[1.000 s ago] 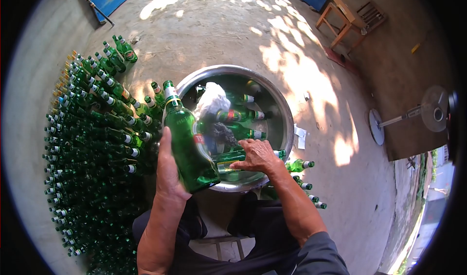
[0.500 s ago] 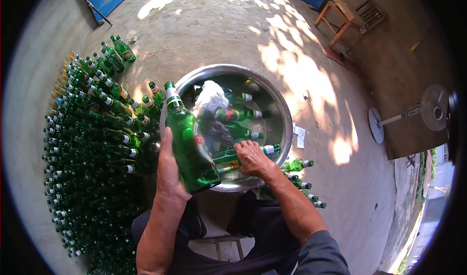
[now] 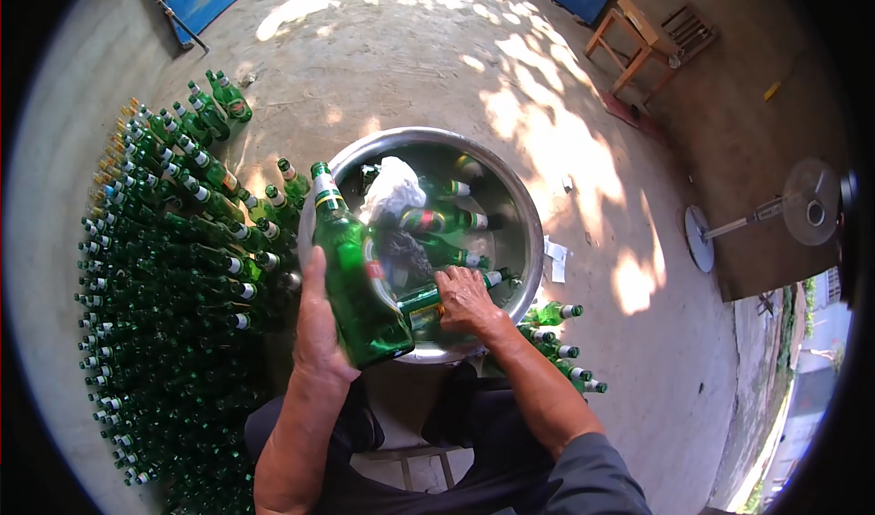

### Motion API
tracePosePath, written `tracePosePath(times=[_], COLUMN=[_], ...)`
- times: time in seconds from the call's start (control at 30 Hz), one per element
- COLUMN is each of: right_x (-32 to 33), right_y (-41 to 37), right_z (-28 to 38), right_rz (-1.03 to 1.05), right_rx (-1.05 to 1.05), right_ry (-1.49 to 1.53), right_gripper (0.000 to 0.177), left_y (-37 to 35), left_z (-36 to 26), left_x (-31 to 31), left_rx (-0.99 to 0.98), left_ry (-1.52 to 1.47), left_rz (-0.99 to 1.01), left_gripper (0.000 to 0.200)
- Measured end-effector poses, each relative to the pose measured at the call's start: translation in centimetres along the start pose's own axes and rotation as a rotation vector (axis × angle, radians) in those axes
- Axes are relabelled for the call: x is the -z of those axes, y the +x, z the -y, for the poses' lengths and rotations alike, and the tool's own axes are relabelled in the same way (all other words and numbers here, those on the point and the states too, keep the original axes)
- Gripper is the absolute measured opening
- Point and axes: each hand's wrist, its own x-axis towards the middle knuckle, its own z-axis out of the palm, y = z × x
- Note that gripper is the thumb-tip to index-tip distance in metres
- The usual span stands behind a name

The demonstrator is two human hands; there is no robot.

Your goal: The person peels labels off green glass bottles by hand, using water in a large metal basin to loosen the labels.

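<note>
A green glass beer bottle (image 3: 354, 264) is held up over the left side of a metal basin (image 3: 536, 232), neck tilted away, with my left hand (image 3: 319, 337) wrapped round its lower body. Inside the basin, my right hand (image 3: 468, 302) is closed over another green beer bottle (image 3: 417, 298), which lies on its side near the front rim, its neck pointing right. Part of that bottle is hidden behind the held one. Several more labelled bottles (image 3: 439, 221) lie in the basin beside a white cloth-like bundle (image 3: 394, 187) and a dark crumpled clump (image 3: 408, 256).
A dense mass of green bottles (image 3: 173, 296) stands on the floor to the left. Several bottles (image 3: 556, 342) lie right of the basin near my forearm. Farther right are a standing fan (image 3: 809, 207), a wooden chair (image 3: 638, 46) and a scrap of paper (image 3: 555, 262).
My right hand and the bottle under it have shifted slightly left in the basin. My left hand keeps its hold, with the bottle nearly still. The whole view has moved a little.
</note>
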Motion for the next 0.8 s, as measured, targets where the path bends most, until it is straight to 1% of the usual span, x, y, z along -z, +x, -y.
tracePosePath(times=[0.23, 0.3, 0.33, 0.4, 0.5, 0.53, 0.6, 0.63, 0.7, 0.73, 0.8], right_x=[0.1, 0.8, 1.3, 2.1, 1.8, 2.0, 3.6, 4.1, 4.8, 4.2, 2.3], right_y=[0.1, -0.1, -0.2, -0.3, -0.3, -0.2, 0.1, 0.2, 0.4, 0.6, 0.9], right_z=[0.5, 0.8, 0.9, 0.9, 0.6, 0.2, 0.1, 0.1, 0.1, -0.2, -1.0], right_rz=[0.011, 0.061, 0.061, 0.129, 0.072, 0.07, 0.167, 0.164, 0.22, 0.214, 0.091], right_rx=[-0.036, -0.047, -0.047, -0.044, -0.029, -0.029, -0.048, -0.048, -0.131, -0.129, -0.113], right_ry=[-0.037, -0.061, -0.06, -0.053, -0.104, -0.103, 0.171, 0.171, 0.277, 0.275, 0.339], right_gripper=[0.053, 0.062, 0.062, 0.084, 0.088, 0.088, 0.087, 0.087, 0.082, 0.082, 0.078], left_y=[-0.3, -0.4, -0.4, -0.3, 0.0, 0.0, -0.1, -0.1, -0.2, -0.2, -0.2], left_z=[-0.1, -0.1, -0.1, -0.3, -0.5, -0.6, -0.8, -0.8, -1.0, -1.0, -0.9], left_x=[-0.4, -0.5, -0.5, -0.4, 0.0, 0.0, -0.2, -0.3, -0.2, -0.2, -0.3], left_rx=[-0.007, 0.003, 0.003, -0.011, -0.039, -0.039, -0.046, -0.046, -0.022, -0.025, -0.038], left_ry=[-0.019, -0.024, -0.023, -0.025, 0.003, 0.005, -0.014, -0.013, -0.04, -0.038, 0.001], left_rz=[0.011, 0.025, 0.025, -0.009, -0.001, 0.0, 0.005, 0.008, 0.015, 0.02, 0.01], left_gripper=[0.063, 0.063, 0.063, 0.064, 0.065, 0.065, 0.067, 0.067, 0.068, 0.068, 0.069])
